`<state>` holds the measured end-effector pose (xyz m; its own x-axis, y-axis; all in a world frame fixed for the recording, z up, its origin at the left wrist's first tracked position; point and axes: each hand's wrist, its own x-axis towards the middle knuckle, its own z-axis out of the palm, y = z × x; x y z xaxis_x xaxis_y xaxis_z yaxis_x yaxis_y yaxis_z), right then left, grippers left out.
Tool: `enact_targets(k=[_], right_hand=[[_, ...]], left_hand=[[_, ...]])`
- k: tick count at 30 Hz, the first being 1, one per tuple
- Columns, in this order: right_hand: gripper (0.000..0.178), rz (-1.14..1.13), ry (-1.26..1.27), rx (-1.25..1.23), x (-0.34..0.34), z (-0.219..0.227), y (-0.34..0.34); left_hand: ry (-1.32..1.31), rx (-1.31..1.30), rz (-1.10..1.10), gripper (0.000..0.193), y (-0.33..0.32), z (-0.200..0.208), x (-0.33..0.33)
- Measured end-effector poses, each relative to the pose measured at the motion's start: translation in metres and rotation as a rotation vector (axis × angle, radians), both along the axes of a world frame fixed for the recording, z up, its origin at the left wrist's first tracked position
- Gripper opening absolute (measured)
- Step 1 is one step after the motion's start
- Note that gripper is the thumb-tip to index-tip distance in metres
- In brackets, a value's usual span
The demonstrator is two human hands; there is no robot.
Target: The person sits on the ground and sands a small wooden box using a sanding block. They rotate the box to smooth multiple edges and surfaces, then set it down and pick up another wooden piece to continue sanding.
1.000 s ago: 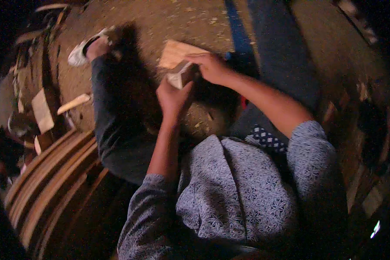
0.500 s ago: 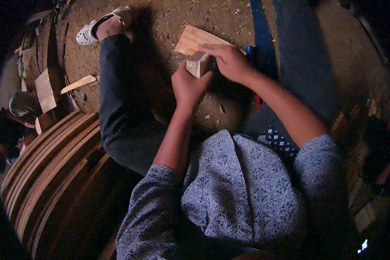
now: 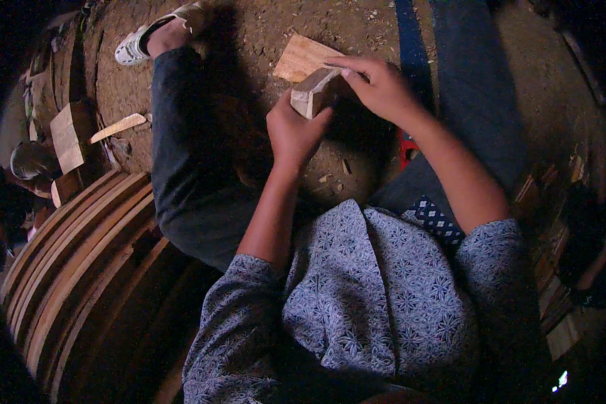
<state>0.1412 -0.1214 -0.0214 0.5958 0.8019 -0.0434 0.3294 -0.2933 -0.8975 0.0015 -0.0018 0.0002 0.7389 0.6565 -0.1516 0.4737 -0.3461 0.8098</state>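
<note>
A brown dirt floor strewn with wood chips (image 3: 262,40) fills the view, and the small pale wooden block (image 3: 311,94) held above it serves as the landmark. Far to the lower left of the block lies a stack of long curved wooden planks (image 3: 81,269). Just left of the block stretches the person's leg in dark trousers (image 3: 188,168), ending up and to the left in a white sandal (image 3: 141,37). A blue strip (image 3: 411,40) runs along the floor to the block's right. Directly behind the block, touching or almost touching it, a flat light-brown wooden board (image 3: 303,57) lies on the ground. A thin pale slat (image 3: 118,126) lies well to the left.

The left hand (image 3: 293,131) cups the block from below, fingers closed around its near end. The right hand (image 3: 377,87) grips it from above and the right, fingers curled over its top edge. Whether that hand also hides a tool, I cannot tell.

The step in hand looks like working or fitting the block while both hands steady it. Any next move calls for a firm hold from the left hand so the block does not twist.

Against the earlier frames, both grasps match. The block sits slightly higher in view, and the sandal has shifted right as the head turns.
</note>
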Motion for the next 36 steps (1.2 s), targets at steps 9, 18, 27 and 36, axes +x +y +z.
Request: enact_targets(k=[9, 18, 27, 36], right_hand=[[0.031, 0.055, 0.062, 0.133, -0.018, -0.025, 0.000], [0.033, -0.051, -0.048, 0.218, -0.012, -0.022, 0.001], [0.039, 0.112, 0.083, 0.243, -0.018, -0.024, -0.002], [0.042, 0.124, 0.044, 0.031, -0.005, -0.023, 0.006]], left_hand=[[-0.018, -0.051, 0.010, 0.042, 0.002, -0.003, -0.001], [0.001, 0.010, 0.005, 0.042, 0.002, 0.003, 0.000], [-0.051, -0.031, -0.002, 0.042, 0.002, -0.002, -0.001], [-0.034, -0.031, 0.006, 0.042, 0.001, 0.003, 0.002]])
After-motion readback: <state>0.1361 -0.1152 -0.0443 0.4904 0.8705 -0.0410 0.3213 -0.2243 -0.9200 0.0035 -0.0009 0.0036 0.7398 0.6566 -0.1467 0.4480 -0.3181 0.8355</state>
